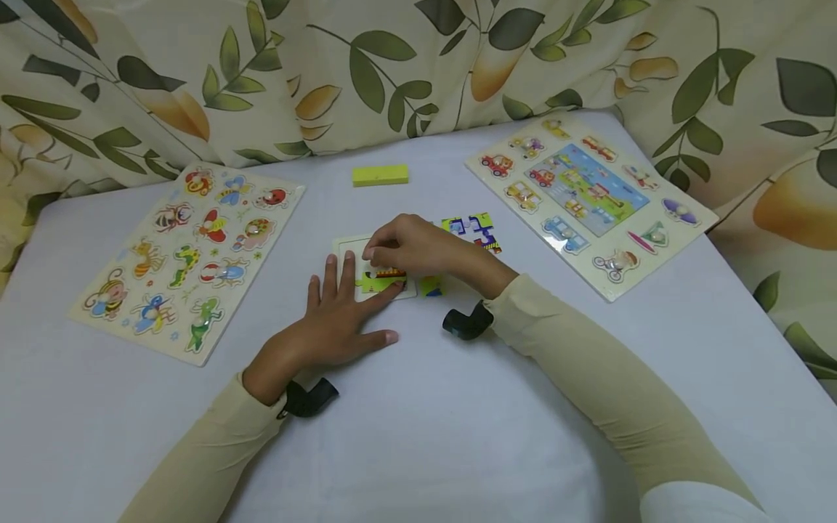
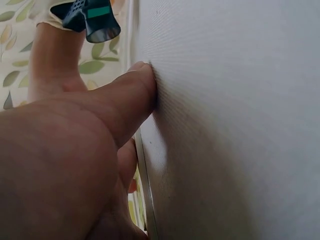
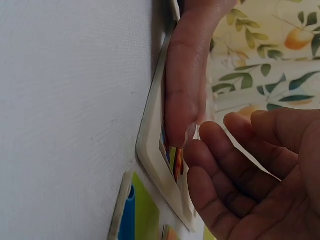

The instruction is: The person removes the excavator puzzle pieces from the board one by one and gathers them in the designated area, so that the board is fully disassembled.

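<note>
A small pale puzzle tray (image 1: 345, 245) lies mid-table, with bright picture pieces (image 1: 374, 284) set in its lower part. My left hand (image 1: 333, 319) lies spread and palm down at the tray's lower left, its index finger reaching over the pieces and its thumb resting on the cloth. Above the tray, my right hand (image 1: 421, 247) has bent fingers, thumb and index tips close together; whether a piece is between them is hidden. In the right wrist view, the fingers of the right hand (image 3: 250, 175) curl beside the left index finger (image 3: 182, 85).
Loose puzzle pieces (image 1: 472, 231) lie right of the tray, and a green and blue piece (image 1: 431, 286) lies nearer. Behind stands a yellow-green block (image 1: 380, 175). An insect board (image 1: 183, 254) lies left, a vehicle board (image 1: 591, 203) right. A leaf-patterned curtain (image 1: 366, 73) borders the table.
</note>
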The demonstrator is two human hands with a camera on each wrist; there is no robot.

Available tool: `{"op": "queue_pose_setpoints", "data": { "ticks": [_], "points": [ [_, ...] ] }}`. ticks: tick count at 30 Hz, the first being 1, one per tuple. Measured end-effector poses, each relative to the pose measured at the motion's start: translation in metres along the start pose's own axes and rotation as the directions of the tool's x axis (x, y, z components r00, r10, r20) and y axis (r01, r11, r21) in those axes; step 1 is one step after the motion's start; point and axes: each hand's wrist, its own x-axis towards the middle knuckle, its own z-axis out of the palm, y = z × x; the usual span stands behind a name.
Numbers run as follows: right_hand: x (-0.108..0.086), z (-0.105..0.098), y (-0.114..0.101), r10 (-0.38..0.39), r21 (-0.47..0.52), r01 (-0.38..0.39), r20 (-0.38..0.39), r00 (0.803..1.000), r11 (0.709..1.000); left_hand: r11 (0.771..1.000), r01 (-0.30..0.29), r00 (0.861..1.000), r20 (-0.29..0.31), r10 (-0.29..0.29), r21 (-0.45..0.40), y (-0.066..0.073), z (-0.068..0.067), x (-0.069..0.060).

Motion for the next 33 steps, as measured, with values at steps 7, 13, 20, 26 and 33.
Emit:
{"op": "queue_pose_setpoints", "data": {
  "ticks": [7,13,20,26,33],
  "points": [
    [0.005,0.004,-0.001,-0.022,0.001,0.022,0.016,1.000,1.000,1.000,-0.007,1.000,-0.016,0.007,0.014,-0.002,0.000,-0.001],
    [0.007,0.005,-0.001,-0.027,0.021,0.026,0.028,0.999,0.999,1.000,-0.022,0.999,-0.025,0.023,0.022,-0.001,0.000,-0.002],
    [0.009,0.007,-0.001,-0.005,0.011,0.005,0.032,0.999,1.000,0.999,-0.026,0.999,-0.026,0.026,0.023,-0.002,0.001,-0.001],
    [0.010,0.007,-0.002,-0.003,-0.022,0.004,0.045,0.999,1.000,1.000,-0.021,1.000,-0.016,0.021,0.012,-0.001,0.000,-0.001],
    [0.010,0.010,-0.004,-0.025,-0.021,0.027,0.069,0.997,0.999,0.999,-0.039,0.999,-0.024,0.039,0.005,-0.001,0.001,-0.001]
  ]
}}
